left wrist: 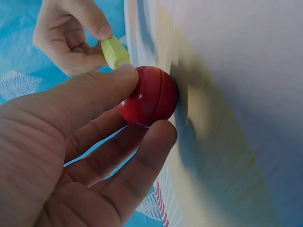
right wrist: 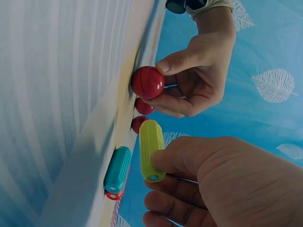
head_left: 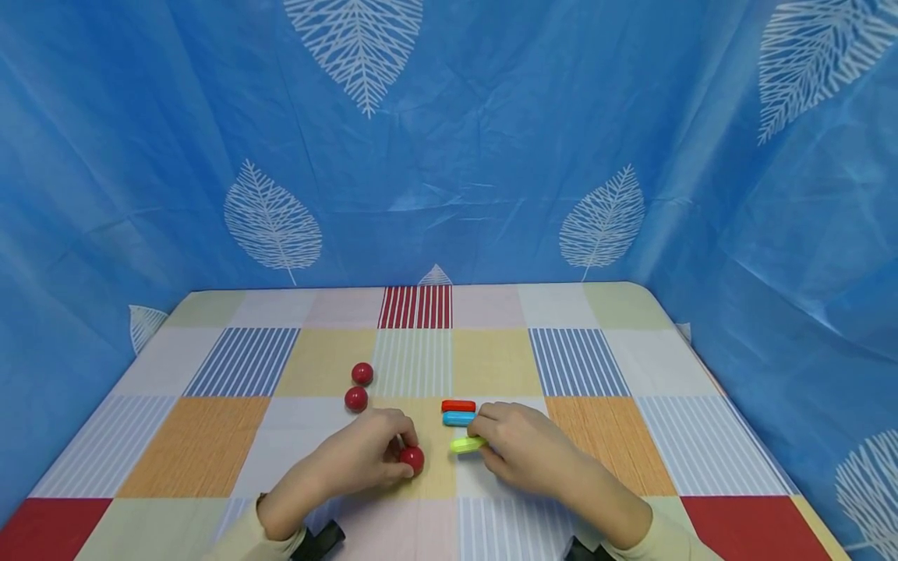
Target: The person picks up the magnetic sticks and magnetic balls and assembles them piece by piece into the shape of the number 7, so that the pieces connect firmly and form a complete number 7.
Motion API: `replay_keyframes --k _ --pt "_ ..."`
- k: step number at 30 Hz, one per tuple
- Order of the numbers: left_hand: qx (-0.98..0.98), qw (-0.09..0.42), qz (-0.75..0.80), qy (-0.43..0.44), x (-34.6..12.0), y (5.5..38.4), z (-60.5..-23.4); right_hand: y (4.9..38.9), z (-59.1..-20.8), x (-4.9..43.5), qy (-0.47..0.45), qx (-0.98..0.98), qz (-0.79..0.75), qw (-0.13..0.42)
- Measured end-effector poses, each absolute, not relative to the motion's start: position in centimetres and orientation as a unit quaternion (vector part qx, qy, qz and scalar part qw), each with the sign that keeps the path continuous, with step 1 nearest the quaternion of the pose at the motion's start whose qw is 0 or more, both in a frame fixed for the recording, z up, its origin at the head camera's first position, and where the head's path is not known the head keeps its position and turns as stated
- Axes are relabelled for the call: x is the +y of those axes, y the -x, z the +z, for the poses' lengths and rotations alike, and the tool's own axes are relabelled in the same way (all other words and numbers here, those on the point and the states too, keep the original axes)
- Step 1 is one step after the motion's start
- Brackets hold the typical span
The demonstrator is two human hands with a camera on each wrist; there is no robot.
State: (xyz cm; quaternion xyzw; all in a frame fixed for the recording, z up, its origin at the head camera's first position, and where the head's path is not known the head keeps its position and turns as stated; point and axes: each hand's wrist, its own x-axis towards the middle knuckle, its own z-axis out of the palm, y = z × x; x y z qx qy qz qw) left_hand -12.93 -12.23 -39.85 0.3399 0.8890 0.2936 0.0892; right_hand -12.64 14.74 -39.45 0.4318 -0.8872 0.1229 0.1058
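Observation:
My left hand (head_left: 361, 456) pinches a glossy red ball (head_left: 412, 460) between thumb and fingers, low at the table. A seam line runs round the ball (left wrist: 149, 97) in the left wrist view. To the right, my right hand (head_left: 526, 448) grips a short ribbed yellow-green stick (head_left: 466, 445) by thumb and fingers; in the right wrist view the stick (right wrist: 150, 146) appears raised off the table. Just beyond it lie a blue ribbed stick (head_left: 458, 418) and a red stick (head_left: 458, 405), side by side. Two more red balls, one nearer (head_left: 355, 400) and one farther (head_left: 362, 373), rest beyond the left hand.
A patchwork-patterned cloth (head_left: 589, 362) covers the table. Blue curtains with white leaf prints (head_left: 449, 140) hang behind the table and along its sides. Dark straps show at both wrists, including a black piece (head_left: 319, 541) by the left cuff.

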Motion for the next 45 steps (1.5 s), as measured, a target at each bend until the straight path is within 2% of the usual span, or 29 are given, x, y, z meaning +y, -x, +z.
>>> replay_keyframes --k 18,45 --pt "0.886 0.103 0.303 -0.336 -11.6 12.8 -39.7 12.5 -39.5 14.2 -0.457 -0.873 0.131 0.107" --pt "0.870 0.126 0.299 -0.371 -10.9 12.7 -39.8 10.9 -40.6 12.8 -0.410 -0.895 0.170 0.038"
